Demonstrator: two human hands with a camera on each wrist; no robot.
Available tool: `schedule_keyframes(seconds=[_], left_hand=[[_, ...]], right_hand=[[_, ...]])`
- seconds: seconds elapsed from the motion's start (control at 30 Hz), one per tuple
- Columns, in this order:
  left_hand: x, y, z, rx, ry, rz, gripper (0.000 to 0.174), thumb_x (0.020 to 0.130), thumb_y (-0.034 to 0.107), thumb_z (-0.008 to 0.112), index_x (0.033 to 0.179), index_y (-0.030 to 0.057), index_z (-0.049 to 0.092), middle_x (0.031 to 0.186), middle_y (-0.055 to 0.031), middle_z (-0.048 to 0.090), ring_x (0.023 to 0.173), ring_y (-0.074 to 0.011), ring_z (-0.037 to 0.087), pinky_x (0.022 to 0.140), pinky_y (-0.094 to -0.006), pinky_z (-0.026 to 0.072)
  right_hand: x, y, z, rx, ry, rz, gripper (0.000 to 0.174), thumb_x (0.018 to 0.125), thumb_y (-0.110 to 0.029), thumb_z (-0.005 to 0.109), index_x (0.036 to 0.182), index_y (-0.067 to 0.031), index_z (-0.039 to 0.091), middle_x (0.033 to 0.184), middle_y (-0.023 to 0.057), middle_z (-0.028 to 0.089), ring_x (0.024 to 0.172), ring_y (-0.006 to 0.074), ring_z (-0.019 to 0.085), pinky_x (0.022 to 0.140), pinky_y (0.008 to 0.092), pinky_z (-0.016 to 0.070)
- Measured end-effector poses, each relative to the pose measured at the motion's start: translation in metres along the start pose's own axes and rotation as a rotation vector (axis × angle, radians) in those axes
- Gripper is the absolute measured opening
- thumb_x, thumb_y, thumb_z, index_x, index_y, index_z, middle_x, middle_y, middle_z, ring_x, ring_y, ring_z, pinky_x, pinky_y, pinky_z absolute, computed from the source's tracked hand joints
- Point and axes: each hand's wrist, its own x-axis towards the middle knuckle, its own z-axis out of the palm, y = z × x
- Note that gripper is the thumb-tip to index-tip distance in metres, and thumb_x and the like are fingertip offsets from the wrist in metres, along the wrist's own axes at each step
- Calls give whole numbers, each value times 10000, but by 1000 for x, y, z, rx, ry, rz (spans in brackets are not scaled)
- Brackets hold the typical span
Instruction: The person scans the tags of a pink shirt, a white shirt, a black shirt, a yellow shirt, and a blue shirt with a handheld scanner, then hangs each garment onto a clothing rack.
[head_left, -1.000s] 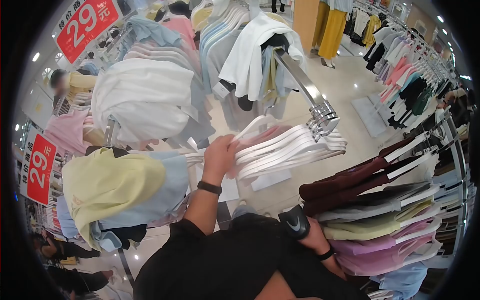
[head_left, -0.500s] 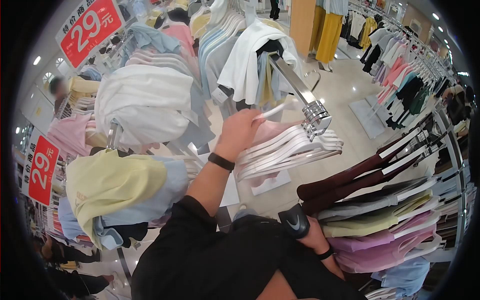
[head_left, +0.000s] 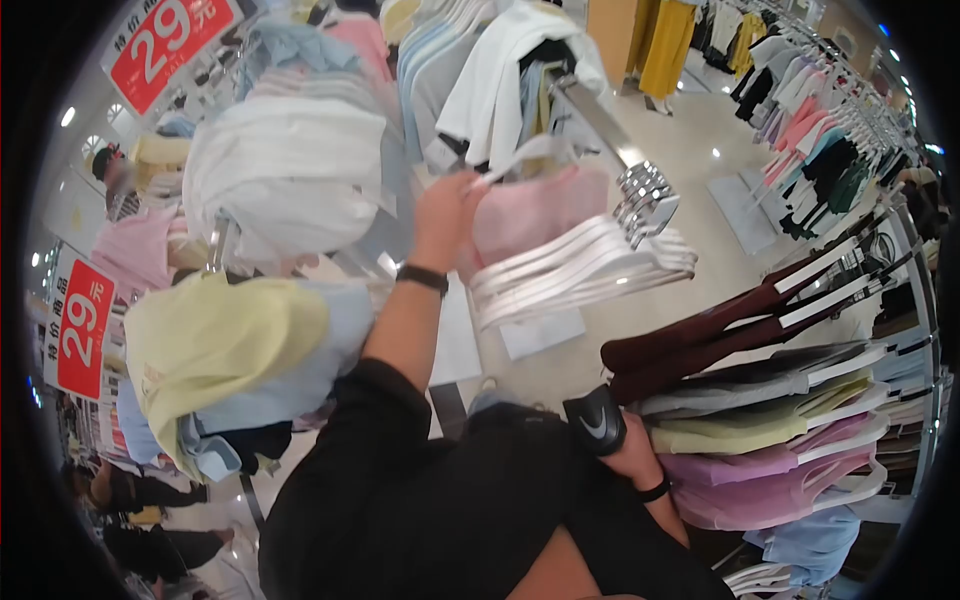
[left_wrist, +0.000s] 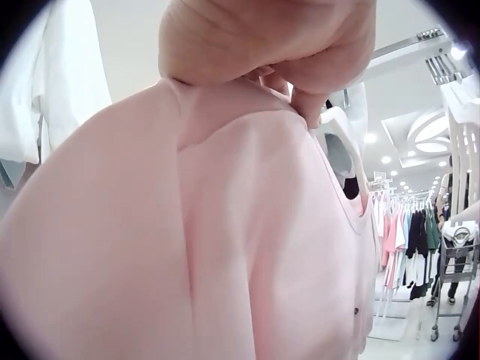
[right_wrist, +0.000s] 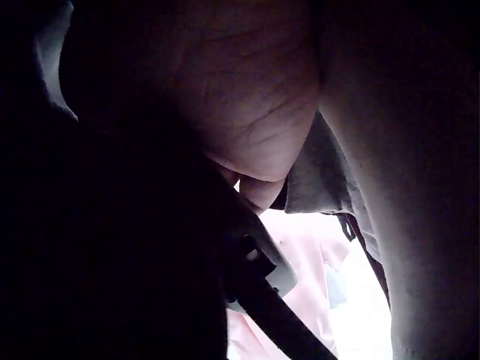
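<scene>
In the head view my left hand (head_left: 440, 220) pinches the shoulder end of a pink garment (head_left: 545, 212) on a white hanger (head_left: 540, 150). The left wrist view has my left hand (left_wrist: 270, 45) above the pink fabric (left_wrist: 247, 225), its fingers curled over the garment's top edge. White empty hangers (head_left: 590, 265) hang below and right of the garment, under the end of a metal rail (head_left: 600, 120). Close to my body, my right hand (head_left: 632, 455) holds a black item (head_left: 597, 420) with a white logo. The right wrist view is dark; its curled fingers (right_wrist: 259, 191) show partly.
White (head_left: 285, 180) and yellow (head_left: 225, 345) garments lie over racks at left, beside red price signs (head_left: 80, 330). Maroon (head_left: 700, 335) and pastel clothes (head_left: 770, 480) hang close at right. Further racks stand at the back right; people are at lower left.
My left hand first rose to the right, then moved back left and higher. The pink garment now spreads out above the empty hangers. My right hand stays close to my body with the black item.
</scene>
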Motion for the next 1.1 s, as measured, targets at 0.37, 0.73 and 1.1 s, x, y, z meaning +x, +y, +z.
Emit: schedule_keyframes(seconds=[0.37,0.73,1.1], left_hand=[[-93,-96,48,-355,331,-433,548,957,250,714,1387,-35,527,1352,-207,598,1256,-325,580,1074,-401,457],[-279,-115,162,-78,-783,-466,576,942,371,710,1388,44,550,1192,-148,685,1065,-284,665,947,-400,525],[-252,-128,267,117,-758,-453,557,996,396,626,1430,59,530,1295,-127,651,1136,-269,650,987,-413,524]], right_hand=[[-18,7,3,0,38,138,488,748,-139,827,1187,-4,663,1095,201,722,1045,408,696,918,427,540],[-5,13,4,101,14,337,542,809,-127,811,1302,-13,619,1213,177,705,1135,325,681,977,393,518],[-7,20,6,72,35,504,514,814,-170,822,1270,-28,632,1219,193,694,1139,346,677,972,405,524]])
